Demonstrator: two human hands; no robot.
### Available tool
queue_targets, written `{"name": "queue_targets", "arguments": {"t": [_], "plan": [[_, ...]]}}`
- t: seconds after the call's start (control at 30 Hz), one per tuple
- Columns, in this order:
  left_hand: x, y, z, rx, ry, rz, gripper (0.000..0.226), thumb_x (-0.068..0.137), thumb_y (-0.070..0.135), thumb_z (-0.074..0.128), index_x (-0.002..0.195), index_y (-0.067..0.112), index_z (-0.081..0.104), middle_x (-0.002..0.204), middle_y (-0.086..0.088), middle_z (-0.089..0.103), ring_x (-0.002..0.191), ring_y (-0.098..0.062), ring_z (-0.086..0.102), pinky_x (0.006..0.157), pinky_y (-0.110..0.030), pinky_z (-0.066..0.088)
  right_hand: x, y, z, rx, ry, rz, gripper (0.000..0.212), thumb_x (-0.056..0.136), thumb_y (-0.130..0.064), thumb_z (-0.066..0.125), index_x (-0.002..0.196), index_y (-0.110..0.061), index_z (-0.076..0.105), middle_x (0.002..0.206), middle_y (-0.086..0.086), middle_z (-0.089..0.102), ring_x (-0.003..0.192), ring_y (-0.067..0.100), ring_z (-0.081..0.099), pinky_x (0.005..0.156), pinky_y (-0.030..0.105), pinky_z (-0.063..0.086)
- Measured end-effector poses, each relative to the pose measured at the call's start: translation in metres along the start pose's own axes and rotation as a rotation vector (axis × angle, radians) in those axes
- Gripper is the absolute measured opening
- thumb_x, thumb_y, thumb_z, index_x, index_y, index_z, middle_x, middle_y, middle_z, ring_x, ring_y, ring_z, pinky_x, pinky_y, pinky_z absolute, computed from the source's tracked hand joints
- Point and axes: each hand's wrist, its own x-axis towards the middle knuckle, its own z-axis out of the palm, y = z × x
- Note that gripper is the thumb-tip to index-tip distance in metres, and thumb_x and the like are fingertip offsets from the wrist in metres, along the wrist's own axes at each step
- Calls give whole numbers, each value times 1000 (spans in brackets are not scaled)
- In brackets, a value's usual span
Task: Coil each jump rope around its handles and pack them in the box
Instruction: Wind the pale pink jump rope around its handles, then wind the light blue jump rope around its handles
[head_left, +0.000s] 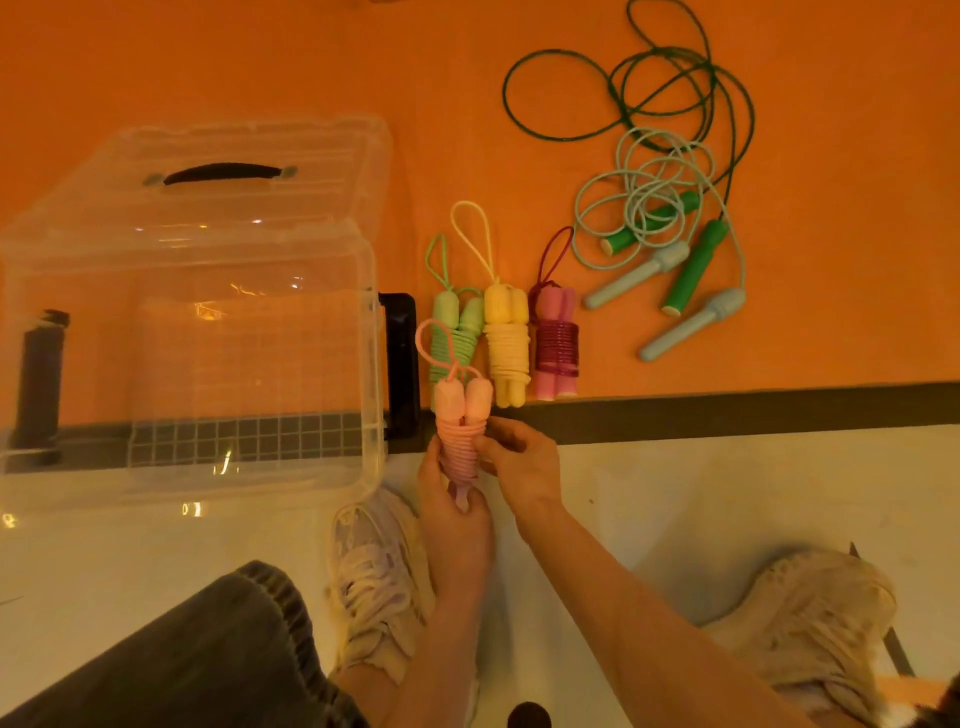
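Observation:
A pink jump rope (460, 415), coiled round its two handles, is upright between my hands above the mat's edge. My left hand (453, 512) grips the lower handle ends. My right hand (519, 460) pinches the coil's right side. On the orange mat lie coiled light green (453, 332), yellow (506, 338) and magenta (557, 332) ropes side by side. Uncoiled dark green (696, 265) and pale blue (691, 322) ropes lie tangled to the right. The clear box (374, 338) stands open at the left.
The box's clear lid (223, 171) with a black handle lies behind the box. Black latches (402, 364) hang on the box's sides. My shoes (379, 571) stand on the white floor below the mat's dark border (727, 410).

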Motion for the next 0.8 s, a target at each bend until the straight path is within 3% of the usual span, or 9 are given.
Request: {"name": "queue_targets", "arguments": {"t": [0.1, 0.27, 0.33, 0.5, 0.63, 0.8], "plan": [[-4, 0, 3, -26, 8, -3, 56, 89, -4, 51, 141, 18, 41, 123, 25, 47, 114, 11, 45, 104, -38, 44, 1, 1, -4, -26, -14, -12, 25, 84, -5, 68, 109, -8, 70, 102, 8, 72, 97, 21, 67, 88, 41, 55], [-7, 6, 4, -98, 27, -31, 50, 91, -1, 55, 137, 16, 45, 130, 4, 52, 121, -10, 50, 101, -36, 47, -1, -4, -11, -20, -23, -13, 26, 84, -4, 68, 110, -6, 68, 102, 9, 71, 96, 20, 67, 86, 34, 56], [-8, 7, 4, -78, 20, -39, 49, 92, 1, 55, 138, 17, 46, 132, 3, 52, 121, -11, 50, 99, -33, 47, -2, -5, -15, -4, -20, -5, 25, 84, -4, 68, 109, -7, 69, 100, 8, 71, 94, 19, 67, 82, 30, 56], [-13, 3, 5, 22, -56, -61, 53, 93, 6, 57, 142, 18, 41, 137, 4, 49, 125, -10, 47, 103, -39, 45, -3, 3, -25, -38, -19, 43, 29, 85, -6, 69, 114, -6, 67, 104, 8, 69, 96, 19, 65, 80, 27, 56], [-8, 8, 2, -14, -104, -139, 53, 95, 12, 56, 145, 16, 39, 141, -1, 48, 124, -11, 47, 93, -18, 43, 2, 3, -21, -155, -70, -1, 32, 85, -6, 68, 116, -8, 66, 107, 7, 69, 101, 20, 64, 92, 40, 53], [-6, 16, 0, -72, -107, -192, 53, 95, 15, 57, 145, 16, 40, 138, 1, 49, 117, -6, 48, 82, -10, 42, 5, 1, -25, -221, -128, 10, 37, 87, -6, 65, 124, -8, 62, 116, 10, 67, 104, 19, 62, 95, 35, 51]]}}
